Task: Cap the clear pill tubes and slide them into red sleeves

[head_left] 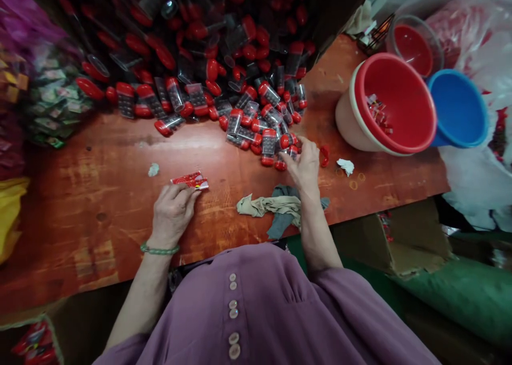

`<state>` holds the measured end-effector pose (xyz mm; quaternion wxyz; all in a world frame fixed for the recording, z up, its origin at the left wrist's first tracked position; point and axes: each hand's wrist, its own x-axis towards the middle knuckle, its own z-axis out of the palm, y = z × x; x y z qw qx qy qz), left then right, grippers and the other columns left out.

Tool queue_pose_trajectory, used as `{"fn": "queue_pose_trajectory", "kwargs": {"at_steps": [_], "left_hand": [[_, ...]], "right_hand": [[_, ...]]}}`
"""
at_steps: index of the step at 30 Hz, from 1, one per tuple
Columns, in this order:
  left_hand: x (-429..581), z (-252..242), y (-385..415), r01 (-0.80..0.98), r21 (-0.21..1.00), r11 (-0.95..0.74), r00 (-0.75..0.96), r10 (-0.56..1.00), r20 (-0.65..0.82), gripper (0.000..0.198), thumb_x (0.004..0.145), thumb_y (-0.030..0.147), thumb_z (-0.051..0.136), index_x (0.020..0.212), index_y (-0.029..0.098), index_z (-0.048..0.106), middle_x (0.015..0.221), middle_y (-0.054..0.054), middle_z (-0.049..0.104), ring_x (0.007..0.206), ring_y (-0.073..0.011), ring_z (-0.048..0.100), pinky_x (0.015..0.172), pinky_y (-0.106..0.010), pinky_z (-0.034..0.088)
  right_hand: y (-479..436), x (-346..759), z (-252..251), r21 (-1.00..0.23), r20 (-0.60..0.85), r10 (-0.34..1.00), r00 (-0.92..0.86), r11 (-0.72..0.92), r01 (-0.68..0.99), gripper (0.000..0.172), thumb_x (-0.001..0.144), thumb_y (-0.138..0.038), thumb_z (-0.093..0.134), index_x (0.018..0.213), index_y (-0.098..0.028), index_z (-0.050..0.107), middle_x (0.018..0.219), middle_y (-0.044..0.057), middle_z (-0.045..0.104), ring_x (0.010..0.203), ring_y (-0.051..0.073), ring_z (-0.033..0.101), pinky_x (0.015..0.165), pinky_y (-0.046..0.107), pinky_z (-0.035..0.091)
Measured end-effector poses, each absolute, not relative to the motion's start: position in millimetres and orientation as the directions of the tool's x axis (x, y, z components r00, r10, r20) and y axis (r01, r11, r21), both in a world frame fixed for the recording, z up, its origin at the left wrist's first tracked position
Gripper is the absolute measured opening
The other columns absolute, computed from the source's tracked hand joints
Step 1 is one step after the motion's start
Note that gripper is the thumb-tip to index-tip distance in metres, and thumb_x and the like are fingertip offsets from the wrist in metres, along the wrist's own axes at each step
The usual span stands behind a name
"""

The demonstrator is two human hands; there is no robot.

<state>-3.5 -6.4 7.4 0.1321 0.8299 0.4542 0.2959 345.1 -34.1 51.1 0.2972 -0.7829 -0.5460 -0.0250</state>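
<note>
My left hand [174, 210] rests low over the table with its fingers closed on small, shiny red printed packets [192, 180]. A green beaded bracelet [160, 248] circles that wrist. My right hand [306, 165] is at the near right edge of a heap of small clear plastic containers with red ends [269, 143]. Its thumb and fingers are spread around one such container [291, 150], the thumb seeming to touch it. Dark round pieces show inside several of the containers. Under my right forearm lie crumpled beige and grey cloths [276, 207].
The heap spills from a dark opening at the back. At right stand a red bucket [424, 103] with small packets inside and a blue bucket [458, 109]. Bagged green packets [56, 95] sit at left. Rubber bands [353, 184] and white scraps [345, 166] lie on the orange-brown table [132, 221].
</note>
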Motion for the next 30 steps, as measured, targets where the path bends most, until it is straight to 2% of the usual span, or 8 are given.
{"fn": "queue_pose_trajectory", "kwargs": {"at_steps": [2,4,7,10,15,19,25,30], "left_hand": [[-2.1,9.7,-6.5,0.688,0.464,-0.558,0.422,0.828,0.369,0.02,0.093,0.034,0.058,0.084,0.021,0.069,0.088,-0.009,0.069,0.081,-0.0226,0.059,0.076,-0.036,0.048],[-0.5,11.5,-7.6,0.7,0.435,-0.566,0.43,0.821,0.376,0.02,0.094,0.033,0.057,0.084,0.02,0.069,0.087,-0.009,0.069,0.08,-0.0221,0.058,0.076,-0.035,0.048],[1.1,12.2,-9.4,0.715,0.422,-0.557,0.437,0.828,0.352,0.021,0.095,0.031,0.054,0.097,0.019,0.071,0.092,-0.011,0.069,0.082,-0.0232,0.059,0.077,-0.037,0.048],[1.7,11.7,-9.8,0.73,0.416,-0.542,0.447,0.84,0.308,0.027,0.097,0.028,0.049,0.107,0.019,0.071,0.095,-0.013,0.069,0.085,-0.0251,0.059,0.079,-0.039,0.048],[4.0,15.6,-7.7,0.72,0.415,-0.555,0.455,0.83,0.321,0.027,0.097,0.026,0.046,0.106,0.02,0.071,0.096,-0.011,0.07,0.085,-0.0235,0.06,0.079,-0.038,0.048],[8.0,22.7,-4.7,0.705,0.471,-0.53,0.435,0.848,0.302,0.028,0.097,0.027,0.045,0.091,0.02,0.071,0.09,-0.01,0.069,0.084,-0.0228,0.059,0.08,-0.038,0.048],[8.4,26.1,4.3,0.693,0.596,-0.406,0.341,0.913,0.226,0.022,0.09,0.025,0.054,0.078,0.019,0.071,0.078,-0.007,0.068,0.076,-0.0209,0.06,0.074,-0.035,0.048],[3.9,26.3,5.7,0.576,0.764,-0.292,0.189,0.956,0.223,0.016,0.079,0.028,0.072,0.065,0.019,0.069,0.066,-0.002,0.066,0.064,-0.0157,0.058,0.062,-0.029,0.042]], "right_hand": [[-21.1,357.3,38.5,-0.46,0.327,0.838,0.437,-0.263,0.848,0.046,0.081,-0.051,0.07,0.114,-0.02,0.062,0.105,0.01,0.063,0.1,0.027,0.055,0.093,0.049,0.047],[-11.7,359.8,29.0,-0.495,0.285,0.85,0.442,-0.264,0.828,0.036,0.083,-0.049,0.068,0.102,-0.019,0.065,0.095,0.008,0.061,0.094,0.025,0.055,0.091,0.048,0.048],[-8.1,354.9,26.4,-0.579,0.289,0.842,0.457,-0.227,0.783,0.026,0.086,-0.043,0.061,0.09,-0.018,0.066,0.087,0.006,0.058,0.087,0.022,0.055,0.089,0.044,0.048],[-13.2,349.2,35.2,-0.724,0.312,0.797,0.517,-0.152,0.673,0.025,0.087,-0.043,0.058,0.091,-0.019,0.063,0.085,0.003,0.057,0.081,0.018,0.054,0.08,0.036,0.049],[-23.2,337.0,53.0,-0.931,0.25,0.791,0.558,0.038,0.362,0.028,0.088,-0.051,0.057,0.097,-0.024,0.059,0.083,-0.001,0.056,0.077,0.015,0.058,0.072,0.031,0.05],[-30.1,315.1,61.6,-0.982,0.132,0.88,0.456,0.054,0.18,0.032,0.089,-0.057,0.054,0.106,-0.029,0.056,0.091,0.002,0.062,0.084,0.02,0.065,0.069,0.036,0.056],[-45.4,273.4,59.2,-0.989,-0.102,0.954,0.282,-0.066,-0.133,0.033,0.086,-0.051,0.066,0.107,-0.029,0.053,0.081,-0.002,0.063,0.068,0.014,0.067,0.061,0.03,0.059],[-58.2,244.5,49.3,-0.973,-0.171,0.983,0.066,-0.158,-0.167,0.033,0.087,-0.046,0.068,0.11,-0.025,0.056,0.086,-0.002,0.065,0.069,0.012,0.069,0.064,0.026,0.059]]}}
